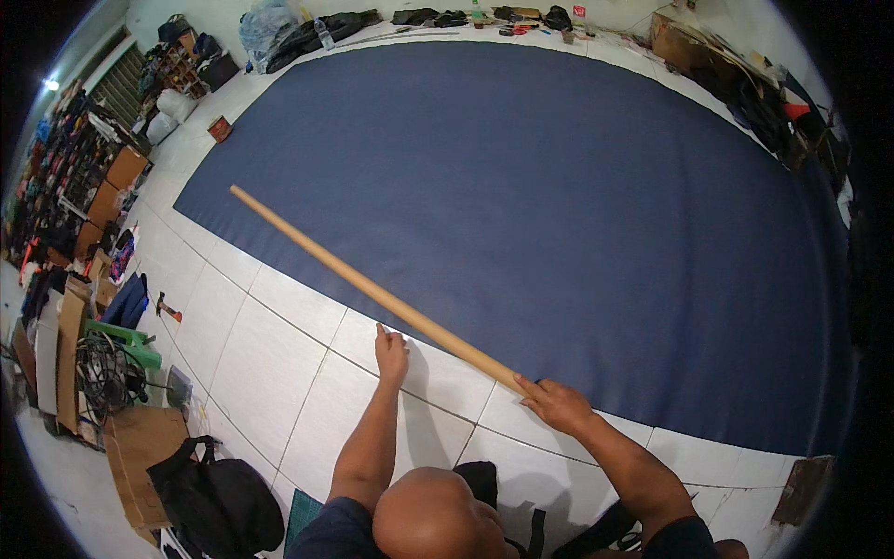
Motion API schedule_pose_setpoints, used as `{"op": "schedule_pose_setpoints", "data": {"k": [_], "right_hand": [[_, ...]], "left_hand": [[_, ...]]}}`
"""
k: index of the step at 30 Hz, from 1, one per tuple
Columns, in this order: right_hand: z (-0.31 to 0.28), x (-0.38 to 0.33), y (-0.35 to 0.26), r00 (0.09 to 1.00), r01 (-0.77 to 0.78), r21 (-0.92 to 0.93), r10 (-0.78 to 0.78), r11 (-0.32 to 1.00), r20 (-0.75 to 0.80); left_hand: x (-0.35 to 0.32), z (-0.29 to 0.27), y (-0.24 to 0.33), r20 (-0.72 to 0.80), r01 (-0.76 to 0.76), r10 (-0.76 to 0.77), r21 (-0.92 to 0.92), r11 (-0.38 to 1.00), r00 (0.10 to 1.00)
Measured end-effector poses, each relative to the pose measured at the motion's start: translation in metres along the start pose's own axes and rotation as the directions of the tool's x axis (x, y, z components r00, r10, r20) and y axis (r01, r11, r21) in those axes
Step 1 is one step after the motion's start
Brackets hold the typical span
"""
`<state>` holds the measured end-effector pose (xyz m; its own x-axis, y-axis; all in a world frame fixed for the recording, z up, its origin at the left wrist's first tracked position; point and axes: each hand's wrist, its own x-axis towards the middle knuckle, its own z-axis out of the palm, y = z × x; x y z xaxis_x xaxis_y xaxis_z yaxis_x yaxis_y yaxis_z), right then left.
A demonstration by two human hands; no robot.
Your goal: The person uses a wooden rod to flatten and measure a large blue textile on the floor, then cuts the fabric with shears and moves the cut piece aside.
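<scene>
Pole (372, 290), long axis diagonal: far left, near right.

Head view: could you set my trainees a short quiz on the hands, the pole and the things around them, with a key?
1. Which of the person's hands touches the near end of the long tan pole?
2. True or false: the blue sheet is spread over the white tiled floor.
3. Choose one. The backpack at the lower left is: A) red; B) black; C) green.

Key:
1. The right hand.
2. True.
3. B.
</scene>
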<state>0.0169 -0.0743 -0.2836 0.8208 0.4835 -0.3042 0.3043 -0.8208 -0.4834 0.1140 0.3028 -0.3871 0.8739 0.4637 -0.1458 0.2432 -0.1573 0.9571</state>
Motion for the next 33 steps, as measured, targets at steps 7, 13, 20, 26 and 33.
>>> {"op": "schedule_pose_setpoints", "data": {"k": [7,13,20,26,33], "right_hand": [[0.032,-0.009,-0.023,0.993,0.096,-0.036,-0.093,0.995,0.075],[-0.019,-0.027,0.010,0.950,0.136,-0.188,-0.074,0.973,0.304],[-0.153,-0.221,0.127,0.864,-0.348,-0.454,0.469,0.820,0.185],[-0.043,-0.433,0.158,0.482,-0.847,-0.180,0.865,0.501,0.140],[0.206,-0.491,0.065,0.171,-0.797,0.600,0.930,-0.064,0.326]], "left_hand": [[-0.073,0.016,0.009,-0.051,0.057,-0.048,0.201,0.978,0.998],[-0.083,0.037,0.008,-0.140,-0.067,0.118,0.325,0.943,0.983],[-0.016,-0.031,-0.002,-0.102,0.112,-0.060,0.648,0.754,0.993],[-0.015,-0.019,0.052,0.218,-0.445,0.500,0.804,0.395,0.838],[-0.095,0.128,0.213,0.990,-0.982,0.091,0.092,0.164,0.107]]}}
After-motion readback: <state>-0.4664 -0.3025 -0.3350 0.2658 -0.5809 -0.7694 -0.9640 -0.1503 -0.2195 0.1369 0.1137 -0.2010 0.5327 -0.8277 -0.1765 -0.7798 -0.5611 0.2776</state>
